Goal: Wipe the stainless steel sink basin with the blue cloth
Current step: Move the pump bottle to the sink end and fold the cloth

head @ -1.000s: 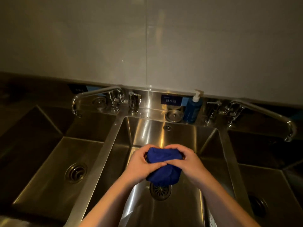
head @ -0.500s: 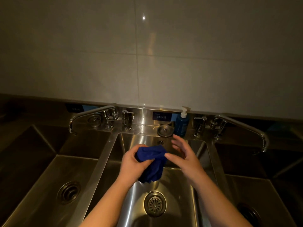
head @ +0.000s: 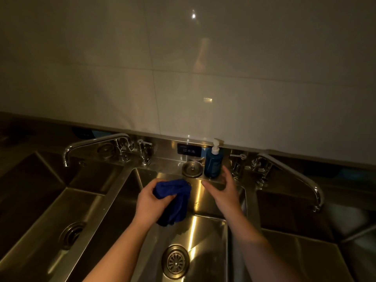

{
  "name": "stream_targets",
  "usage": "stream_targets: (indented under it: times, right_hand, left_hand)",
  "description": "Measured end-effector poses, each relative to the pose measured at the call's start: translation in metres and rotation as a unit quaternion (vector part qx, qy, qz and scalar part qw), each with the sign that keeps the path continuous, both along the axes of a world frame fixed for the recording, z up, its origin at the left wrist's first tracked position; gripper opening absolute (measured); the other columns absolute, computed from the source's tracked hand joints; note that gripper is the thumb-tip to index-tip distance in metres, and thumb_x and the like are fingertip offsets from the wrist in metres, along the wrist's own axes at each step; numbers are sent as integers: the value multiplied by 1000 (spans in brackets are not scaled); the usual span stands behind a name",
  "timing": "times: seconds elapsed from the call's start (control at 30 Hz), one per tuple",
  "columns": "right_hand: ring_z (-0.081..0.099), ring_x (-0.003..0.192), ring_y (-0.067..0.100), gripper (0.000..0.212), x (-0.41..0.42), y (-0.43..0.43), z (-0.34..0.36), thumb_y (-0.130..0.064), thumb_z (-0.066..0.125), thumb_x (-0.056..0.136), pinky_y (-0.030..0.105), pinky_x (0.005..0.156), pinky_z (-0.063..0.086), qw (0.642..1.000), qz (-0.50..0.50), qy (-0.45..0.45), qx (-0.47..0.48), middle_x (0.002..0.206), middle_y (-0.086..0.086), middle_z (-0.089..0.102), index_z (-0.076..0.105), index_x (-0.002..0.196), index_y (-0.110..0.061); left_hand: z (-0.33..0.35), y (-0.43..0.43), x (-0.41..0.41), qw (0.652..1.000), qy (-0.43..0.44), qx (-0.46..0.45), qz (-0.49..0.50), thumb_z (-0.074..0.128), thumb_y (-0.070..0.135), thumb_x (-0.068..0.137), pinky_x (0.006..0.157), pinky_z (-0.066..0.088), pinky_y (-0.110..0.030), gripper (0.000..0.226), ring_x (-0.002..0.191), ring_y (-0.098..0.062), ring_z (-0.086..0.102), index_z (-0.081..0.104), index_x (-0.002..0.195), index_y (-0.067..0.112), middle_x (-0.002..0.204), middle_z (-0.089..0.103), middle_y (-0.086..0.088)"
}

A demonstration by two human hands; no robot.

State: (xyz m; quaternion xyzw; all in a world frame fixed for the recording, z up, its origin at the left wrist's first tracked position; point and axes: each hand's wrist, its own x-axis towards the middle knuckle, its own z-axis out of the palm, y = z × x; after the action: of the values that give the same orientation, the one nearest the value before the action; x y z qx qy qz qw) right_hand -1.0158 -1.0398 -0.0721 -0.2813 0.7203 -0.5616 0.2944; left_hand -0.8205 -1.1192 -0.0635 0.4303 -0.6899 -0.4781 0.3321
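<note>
The bunched blue cloth (head: 175, 200) hangs over the middle stainless steel sink basin (head: 203, 226), gripped at its top by my left hand (head: 149, 202). The cloth's lower folds dangle toward the basin floor without touching it. My right hand (head: 222, 192) is held apart from the cloth, fingers straight and spread, just in front of the back ledge. It holds nothing. The round drain strainer (head: 175, 261) lies in the basin floor below both hands.
A blue soap pump bottle (head: 212, 162) and a round metal plug (head: 192, 169) stand on the back ledge. Swivel taps reach over the left basin (head: 89, 144) and the right basin (head: 295, 176). A tiled wall rises behind.
My right hand let go of the cloth and moved right and back toward the soap bottle. My left hand alone now holds the cloth. The view tilted upward.
</note>
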Motion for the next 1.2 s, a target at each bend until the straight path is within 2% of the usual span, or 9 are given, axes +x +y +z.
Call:
stream_targets:
  times: [0.13, 0.2, 0.27, 0.4, 0.57, 0.77, 0.87, 1.07, 1.2]
  right_hand:
    - [30, 139, 23, 93, -17, -20, -3, -31, 79, 74, 39, 104, 32, 1000, -16, 18, 2, 153, 1, 29, 23, 148, -31]
    - [33, 138, 24, 92, -25, -33, -4, -26, 79, 75, 33, 99, 32, 998, -31, 47, 3, 152, 3, 32, 23, 148, -28]
    - [35, 137, 26, 94, -32, -49, -7, -27, 80, 74, 34, 100, 34, 996, -44, 76, 15, 150, 5, 35, 23, 149, -27]
    - [36, 136, 28, 95, -39, -78, -17, -34, 81, 71, 46, 103, 39, 993, -60, 95, 31, 147, 5, 38, 24, 147, -28]
    - [37, 135, 30, 85, -43, -98, -27, -29, 78, 75, 46, 102, 40, 987, -89, 124, 47, 145, 6, 40, 29, 145, -23]
    - [42, 131, 31, 77, -45, -104, -34, -23, 76, 77, 46, 100, 43, 979, -119, 151, 66, 142, 8, 42, 34, 142, -17]
    - [46, 127, 28, 73, -41, -97, -31, -20, 79, 74, 41, 98, 44, 980, -101, 164, 46, 136, 7, 48, 41, 136, -15]
    - [45, 127, 20, 73, -16, -63, -9, -19, 80, 73, 29, 95, 41, 989, -21, 148, 1, 136, 1, 48, 42, 134, -20]
    - [46, 124, 14, 72, 5, -37, 6, -17, 81, 71, 23, 92, 41, 989, 45, 136, -20, 134, -3, 49, 44, 132, -24]
  left_hand:
    - [-4, -13, -11, 999, -18, -1, 31, 77, 10, 75, 78, 52, -25, 31, 86, -3, 64, 62, 99, 24, 93, 68, 8]
    - [-7, -20, -16, 999, -21, -6, 41, 77, 10, 75, 76, 50, -23, 33, 87, -2, 63, 62, 100, 25, 93, 67, 10]
    - [-11, -27, -20, 999, -22, -13, 44, 77, 11, 75, 75, 51, -22, 31, 86, -1, 64, 62, 99, 26, 92, 68, 9]
    - [-20, -40, -25, 998, -34, -28, 49, 77, 13, 76, 75, 53, -24, 32, 85, 1, 63, 61, 96, 32, 91, 68, 10]
    - [-31, -50, -30, 996, -55, -58, 42, 76, 14, 77, 76, 55, -25, 36, 86, 3, 62, 58, 96, 39, 91, 66, 14]
    - [-36, -49, -28, 993, -78, -82, 40, 74, 16, 76, 79, 57, -35, 42, 90, 1, 62, 56, 99, 46, 96, 64, 18]
    - [-31, -44, -26, 989, -105, -100, 42, 73, 19, 76, 80, 56, -35, 45, 92, 1, 61, 51, 99, 51, 97, 62, 19]
    - [-17, -32, -7, 971, -161, -168, 56, 73, 21, 76, 81, 53, -32, 38, 90, 0, 57, 58, 109, 32, 97, 60, 18]
    - [-5, -17, 12, 958, -180, -212, 67, 74, 20, 75, 85, 51, -34, 40, 93, -4, 57, 60, 111, 29, 101, 61, 15]
